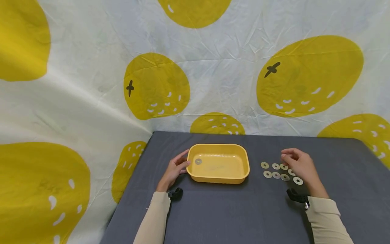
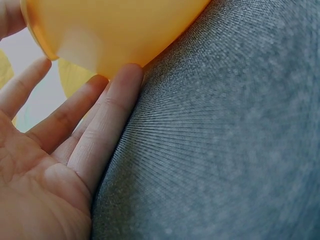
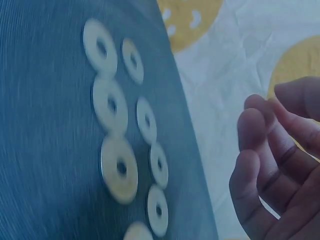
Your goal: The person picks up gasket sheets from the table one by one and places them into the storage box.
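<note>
Lemon-print cloth backs a grey worktop [image 1: 231,217]. Left hand [image 1: 175,169] lies with straight fingers against the yellow tray's [image 1: 217,177] left wall, apparently steadying it; its grip is spread and clasps nothing. One washer [image 1: 198,161] sits inside the tray. Loose washers [image 1: 275,170] lie in two rows to its right. Right hand [image 1: 300,166] hovers over them, fingers loosely curled, grip empty.

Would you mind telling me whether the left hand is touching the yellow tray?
Touching. The left wrist view shows the left hand's fingertips resting against the yellow tray's outer wall; the head view agrees.
</note>
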The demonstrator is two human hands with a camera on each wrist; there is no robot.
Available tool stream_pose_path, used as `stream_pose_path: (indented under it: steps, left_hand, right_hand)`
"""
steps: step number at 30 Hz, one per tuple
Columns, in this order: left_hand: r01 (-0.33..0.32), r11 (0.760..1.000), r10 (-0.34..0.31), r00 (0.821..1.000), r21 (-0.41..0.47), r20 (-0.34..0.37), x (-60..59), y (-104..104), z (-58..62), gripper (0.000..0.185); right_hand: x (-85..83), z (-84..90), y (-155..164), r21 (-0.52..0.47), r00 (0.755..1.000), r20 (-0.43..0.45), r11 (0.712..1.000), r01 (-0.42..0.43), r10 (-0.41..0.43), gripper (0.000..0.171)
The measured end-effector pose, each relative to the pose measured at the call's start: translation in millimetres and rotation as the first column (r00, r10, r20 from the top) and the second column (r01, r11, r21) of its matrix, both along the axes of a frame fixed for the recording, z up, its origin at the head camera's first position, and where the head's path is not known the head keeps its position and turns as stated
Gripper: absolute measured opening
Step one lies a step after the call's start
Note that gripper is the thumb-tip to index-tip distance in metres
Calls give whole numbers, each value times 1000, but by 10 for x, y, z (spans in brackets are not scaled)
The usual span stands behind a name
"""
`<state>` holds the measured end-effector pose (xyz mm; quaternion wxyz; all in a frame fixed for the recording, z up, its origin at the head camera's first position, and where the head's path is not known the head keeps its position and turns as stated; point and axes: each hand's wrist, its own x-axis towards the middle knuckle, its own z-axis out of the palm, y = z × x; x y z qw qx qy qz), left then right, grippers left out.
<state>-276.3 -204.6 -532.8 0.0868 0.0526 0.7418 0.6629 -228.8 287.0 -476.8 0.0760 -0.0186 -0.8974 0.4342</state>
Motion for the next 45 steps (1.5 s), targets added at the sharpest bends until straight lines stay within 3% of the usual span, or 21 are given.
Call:
stream_pose_path:
  steps: [6, 12, 19, 22, 34, 45]
  left_hand:
    - [-2, 1000, 2, 1000, -5, -3, -3, -8, -15, 56]
    - [3, 1000, -3, 1000, 6, -3, -9, -15, -15, 57]
    - [-6, 1000, 6, 1000, 3, 0, -8, -4, -5, 56]
    - [-7, 1000, 6, 1000, 7, 10, -4, -4, -3, 55]
    - [-4, 1000, 4, 1000, -1, 10, 0, -9, 0, 54]
    - [-2, 1000, 2, 1000, -6, 8, -4, -10, -9, 55]
  right_hand:
    - [32, -67, 192, 188, 1000, 25, 982, -11, 6, 35]
    - [39, -172, 415, 286, 996, 89, 958, -34, 9, 28]
    - [15, -182, 495, 280, 964, 266, 955, -96, 19, 37]
    - [12, -187, 497, 275, 954, 299, 956, -106, 20, 40]
    - [33, -223, 469, 315, 965, 262, 947, -70, -16, 34]
    - [29, -259, 457, 263, 963, 269, 962, -80, 6, 33]
